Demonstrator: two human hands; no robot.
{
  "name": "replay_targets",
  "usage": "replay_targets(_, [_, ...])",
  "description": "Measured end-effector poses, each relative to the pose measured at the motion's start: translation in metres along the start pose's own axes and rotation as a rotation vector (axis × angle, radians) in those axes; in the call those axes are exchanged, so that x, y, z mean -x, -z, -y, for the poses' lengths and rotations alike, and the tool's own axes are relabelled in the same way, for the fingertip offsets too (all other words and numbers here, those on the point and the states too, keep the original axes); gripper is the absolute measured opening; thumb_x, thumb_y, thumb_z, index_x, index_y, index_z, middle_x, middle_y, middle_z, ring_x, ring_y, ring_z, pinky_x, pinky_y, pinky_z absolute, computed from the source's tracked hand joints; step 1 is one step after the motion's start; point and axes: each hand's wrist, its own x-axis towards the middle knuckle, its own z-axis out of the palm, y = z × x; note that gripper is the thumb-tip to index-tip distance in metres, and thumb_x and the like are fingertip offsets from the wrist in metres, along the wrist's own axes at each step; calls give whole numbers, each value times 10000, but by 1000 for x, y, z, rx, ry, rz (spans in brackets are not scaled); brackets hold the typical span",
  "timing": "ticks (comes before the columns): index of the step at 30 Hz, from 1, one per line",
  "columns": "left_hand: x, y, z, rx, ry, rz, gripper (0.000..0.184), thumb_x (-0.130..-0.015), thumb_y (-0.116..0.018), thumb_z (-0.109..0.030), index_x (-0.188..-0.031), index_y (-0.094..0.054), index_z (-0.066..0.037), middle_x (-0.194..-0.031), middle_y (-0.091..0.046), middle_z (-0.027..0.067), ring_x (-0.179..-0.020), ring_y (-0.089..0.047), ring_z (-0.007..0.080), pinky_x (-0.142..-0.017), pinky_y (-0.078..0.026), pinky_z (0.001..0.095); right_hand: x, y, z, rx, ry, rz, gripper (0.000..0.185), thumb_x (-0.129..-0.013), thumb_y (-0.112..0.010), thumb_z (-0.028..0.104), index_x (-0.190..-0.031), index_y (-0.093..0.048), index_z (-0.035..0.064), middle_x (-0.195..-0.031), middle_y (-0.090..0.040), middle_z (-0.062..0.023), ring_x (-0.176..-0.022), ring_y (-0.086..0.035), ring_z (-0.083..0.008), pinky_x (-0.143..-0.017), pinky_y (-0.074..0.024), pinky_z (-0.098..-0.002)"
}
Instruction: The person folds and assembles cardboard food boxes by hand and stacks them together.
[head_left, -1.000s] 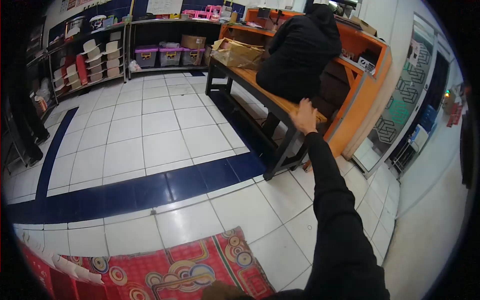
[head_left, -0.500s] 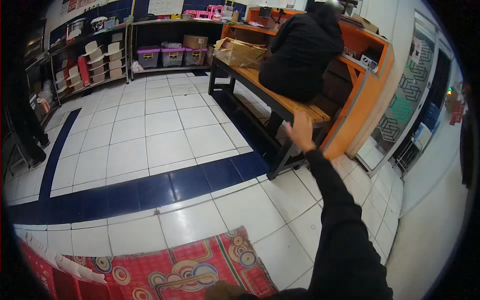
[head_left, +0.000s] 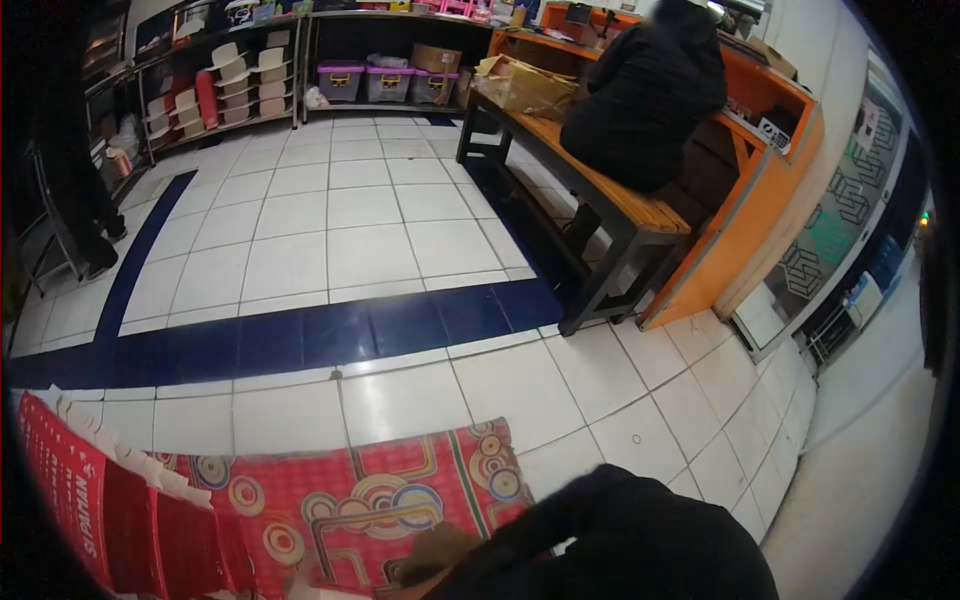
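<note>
My right arm in a black sleeve bends across the bottom of the view. A small part of my right hand (head_left: 426,586) shows at the lower edge, its fingers out of sight. Close to it is a brown object (head_left: 440,552) whose kind I cannot make out. A pale, blurred patch (head_left: 303,582) farther left may be part of my left hand; its fingers are not clear. Beneath lies a red mat (head_left: 375,500) patterned with circles. Red printed boxes (head_left: 90,490) with white flaps stand in a row at the lower left.
A person in black (head_left: 645,100) sits on a wooden bench (head_left: 655,208) beside an orange counter (head_left: 740,215). A cardboard box (head_left: 525,85) rests on the bench. Another person's dark-clothed legs (head_left: 75,190) show at left. Shelves hold purple-lidded bins (head_left: 388,82) and food boxes (head_left: 235,85).
My right hand has dropped from its outstretched position near the bench end to the bottom edge. The view has shifted, bringing more of the red boxes into sight.
</note>
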Motion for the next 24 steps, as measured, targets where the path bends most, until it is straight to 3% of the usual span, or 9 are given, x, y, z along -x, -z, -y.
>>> replay_targets(18, [33, 28, 13, 52, 13, -99, 425, -899, -597, -171, -1284, -533, -3, -1233, -613, 155, -1106, -597, 265, -957, -470, 403, -45, 9, 10, 38, 22, 6, 609, -994, -522, 330, -1488, -300, 50, -1437, -434, -220, -1321, -452, -308, -1060, -386, -388])
replay_targets(21, [38, 35, 14, 63, 9, -120, 425, -896, -602, -156, -1284, -531, 0, -1236, -610, 155, -1112, -594, 265, -963, -467, 401, -41, 45, 19, 26, 30, -78, 619, -997, -519, 333, -1495, -284, 51, -1448, -422, -217, -1330, -442, -302, -1066, -379, -385])
replay_targets(24, [41, 43, 18, 73, 9, -144, 425, -893, -608, -142, -1285, -529, 2, -1240, -608, 155, -1118, -591, 264, -970, -464, 400, -18, 126, 53, -26, 79, -332, 628, -999, -515, 337, -1502, -269, 52, -1458, -411, -215, -1340, -433, -296, -1073, -372, -382])
